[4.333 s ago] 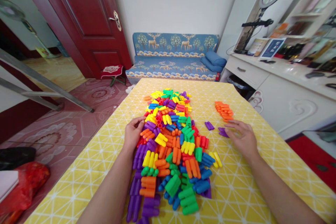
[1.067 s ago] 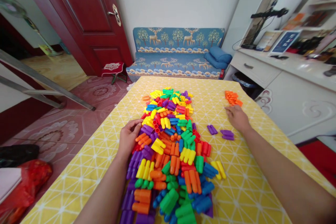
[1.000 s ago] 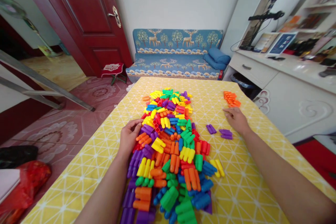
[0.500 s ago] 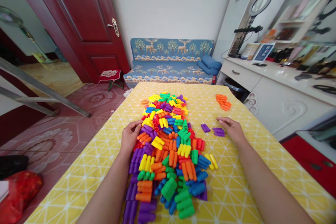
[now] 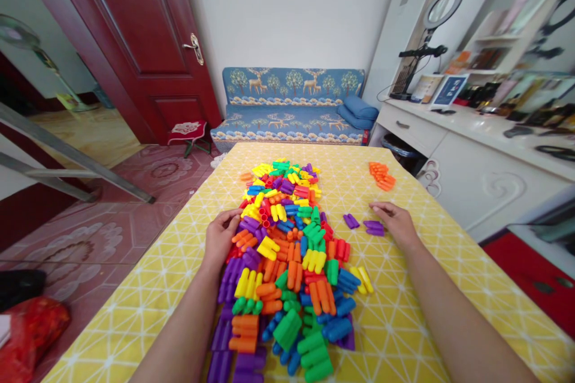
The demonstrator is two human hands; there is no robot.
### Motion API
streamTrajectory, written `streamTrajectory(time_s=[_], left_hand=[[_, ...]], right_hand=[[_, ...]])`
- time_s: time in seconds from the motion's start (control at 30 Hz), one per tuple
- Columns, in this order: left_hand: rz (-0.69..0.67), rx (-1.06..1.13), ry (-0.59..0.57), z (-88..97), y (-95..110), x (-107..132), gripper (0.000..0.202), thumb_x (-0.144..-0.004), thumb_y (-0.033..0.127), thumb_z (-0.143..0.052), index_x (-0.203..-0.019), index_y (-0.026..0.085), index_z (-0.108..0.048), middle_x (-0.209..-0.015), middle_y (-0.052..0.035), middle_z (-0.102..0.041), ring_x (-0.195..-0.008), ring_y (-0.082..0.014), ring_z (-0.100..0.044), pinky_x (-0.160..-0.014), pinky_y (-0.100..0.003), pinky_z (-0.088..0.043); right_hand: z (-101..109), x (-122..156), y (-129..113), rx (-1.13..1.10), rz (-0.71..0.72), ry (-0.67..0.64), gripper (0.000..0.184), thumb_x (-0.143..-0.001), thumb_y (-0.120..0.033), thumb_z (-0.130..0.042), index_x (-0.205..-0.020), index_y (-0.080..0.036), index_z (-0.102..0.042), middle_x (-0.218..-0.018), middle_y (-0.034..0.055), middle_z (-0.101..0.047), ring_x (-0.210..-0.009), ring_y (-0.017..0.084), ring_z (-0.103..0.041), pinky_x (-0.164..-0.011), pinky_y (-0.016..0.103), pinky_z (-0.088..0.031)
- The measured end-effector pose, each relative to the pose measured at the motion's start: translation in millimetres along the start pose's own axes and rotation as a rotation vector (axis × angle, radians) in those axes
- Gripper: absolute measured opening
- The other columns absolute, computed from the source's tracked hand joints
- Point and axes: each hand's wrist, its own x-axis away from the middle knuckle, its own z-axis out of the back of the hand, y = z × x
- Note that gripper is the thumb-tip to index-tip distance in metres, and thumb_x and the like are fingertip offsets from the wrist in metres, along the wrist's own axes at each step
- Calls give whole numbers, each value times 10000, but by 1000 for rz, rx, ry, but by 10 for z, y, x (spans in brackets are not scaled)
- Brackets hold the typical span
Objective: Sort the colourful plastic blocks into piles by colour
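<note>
A long heap of plastic finger-shaped toy blocks [image 5: 294, 275], in purple, orange, yellow, green, blue and red, runs down the middle of the table. At its left edge rests my left hand [image 5: 221, 237], fingers loosely bent and a little apart beside purple and yellow blocks; nothing shows in its grasp. My right hand [image 5: 396, 222] lies on the cloth right of the heap, fingers extended and holding nothing visible. Just left of its fingertips is a purple block group [image 5: 374, 227], with another purple block [image 5: 351, 221] farther left. Several orange blocks [image 5: 381, 176] form a small cluster beyond that hand.
A yellow patterned cloth [image 5: 417, 311] covers the table. Behind it stands a blue sofa [image 5: 287, 116]. To the right is a white dresser [image 5: 485, 155] with a ring light [image 5: 444, 6]. A red stool [image 5: 187, 130] and metal ladder legs [image 5: 85, 161] stand on the left.
The view has shifted very slightly. Both hands and the blocks keep nearly the same places.
</note>
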Motion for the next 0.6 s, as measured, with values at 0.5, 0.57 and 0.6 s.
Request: streamTrajectory(time_s=[0.5,0.57,0.6], left_hand=[[16,19,-4,2,17,13,395,-715,443,-638,-949,141,-737,-1011,-105,-721,-943,-244,-647,-916,-378,-476],[19,20,-4,3,13,16,395,-720,447,-639,-952,143,-735,-1016,-104,-720,-947,-242,-647,-918,-376,-476],[19,22,-3,2,14,18,392,-719,449,-641,-947,144,-736,-1013,-103,-721,-947,-241,-647,-918,-376,-477]], right_hand=[[-15,21,-110,16,-14,3,364,-641,-513,-754,-853,-217,-751,-958,67,-733,-937,304,-682,-915,513,-537],[-36,-3,-149,-7,-54,51,347,-618,-486,-752,-827,-209,-744,-940,76,-737,-936,305,-682,-908,502,-534],[-57,-24,-181,-18,-76,86,336,-611,-475,-748,-807,-202,-737,-919,84,-739,-928,306,-683,-902,498,-533]])
